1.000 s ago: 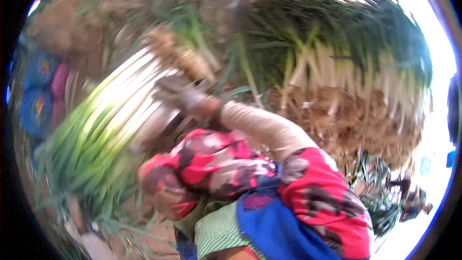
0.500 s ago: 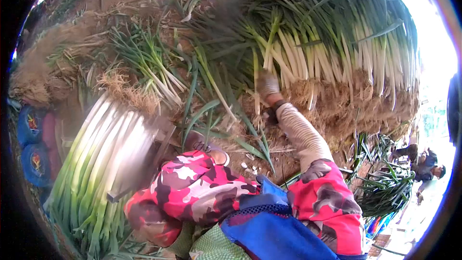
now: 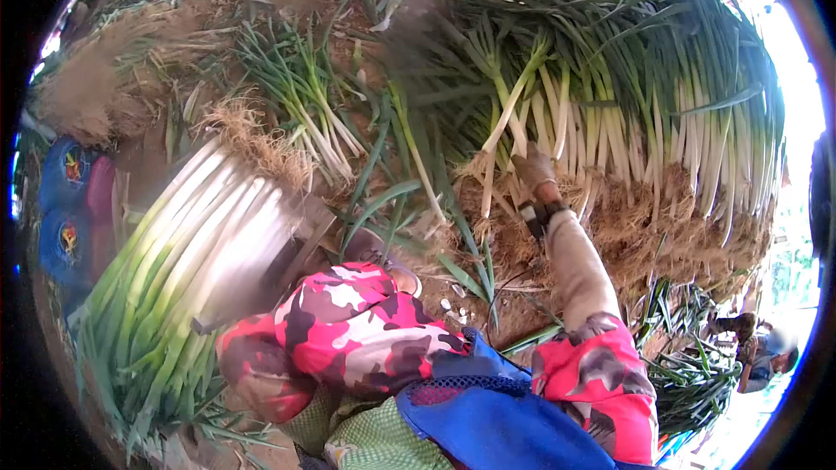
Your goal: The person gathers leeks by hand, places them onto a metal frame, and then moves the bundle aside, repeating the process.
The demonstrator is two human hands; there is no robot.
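My right hand (image 3: 537,172), in a dirty light glove with a dark band at the wrist, reaches into a long row of leeks (image 3: 623,135). Its fingers appear closed round the white lower stem of a leek (image 3: 517,129), though they are partly hidden. Just left of the hand, a loose leek (image 3: 502,124) lies slanted across others, roots toward me. My left arm, in a pink camouflage sleeve (image 3: 366,318), is bent near my body; its hand does not show.
At left, a thick bunch of leeks (image 3: 187,252) rests by a metal bar (image 3: 300,252). A smaller bunch (image 3: 318,122) lies on the soil beyond. Blue packages (image 3: 63,248) stand at the far left. A shoe (image 3: 383,261) is near my sleeve. Another person (image 3: 765,357) is far right.
My right hand has moved a little right along the row. The leek it was at now lies tilted to its left. The whole view has shifted slightly.
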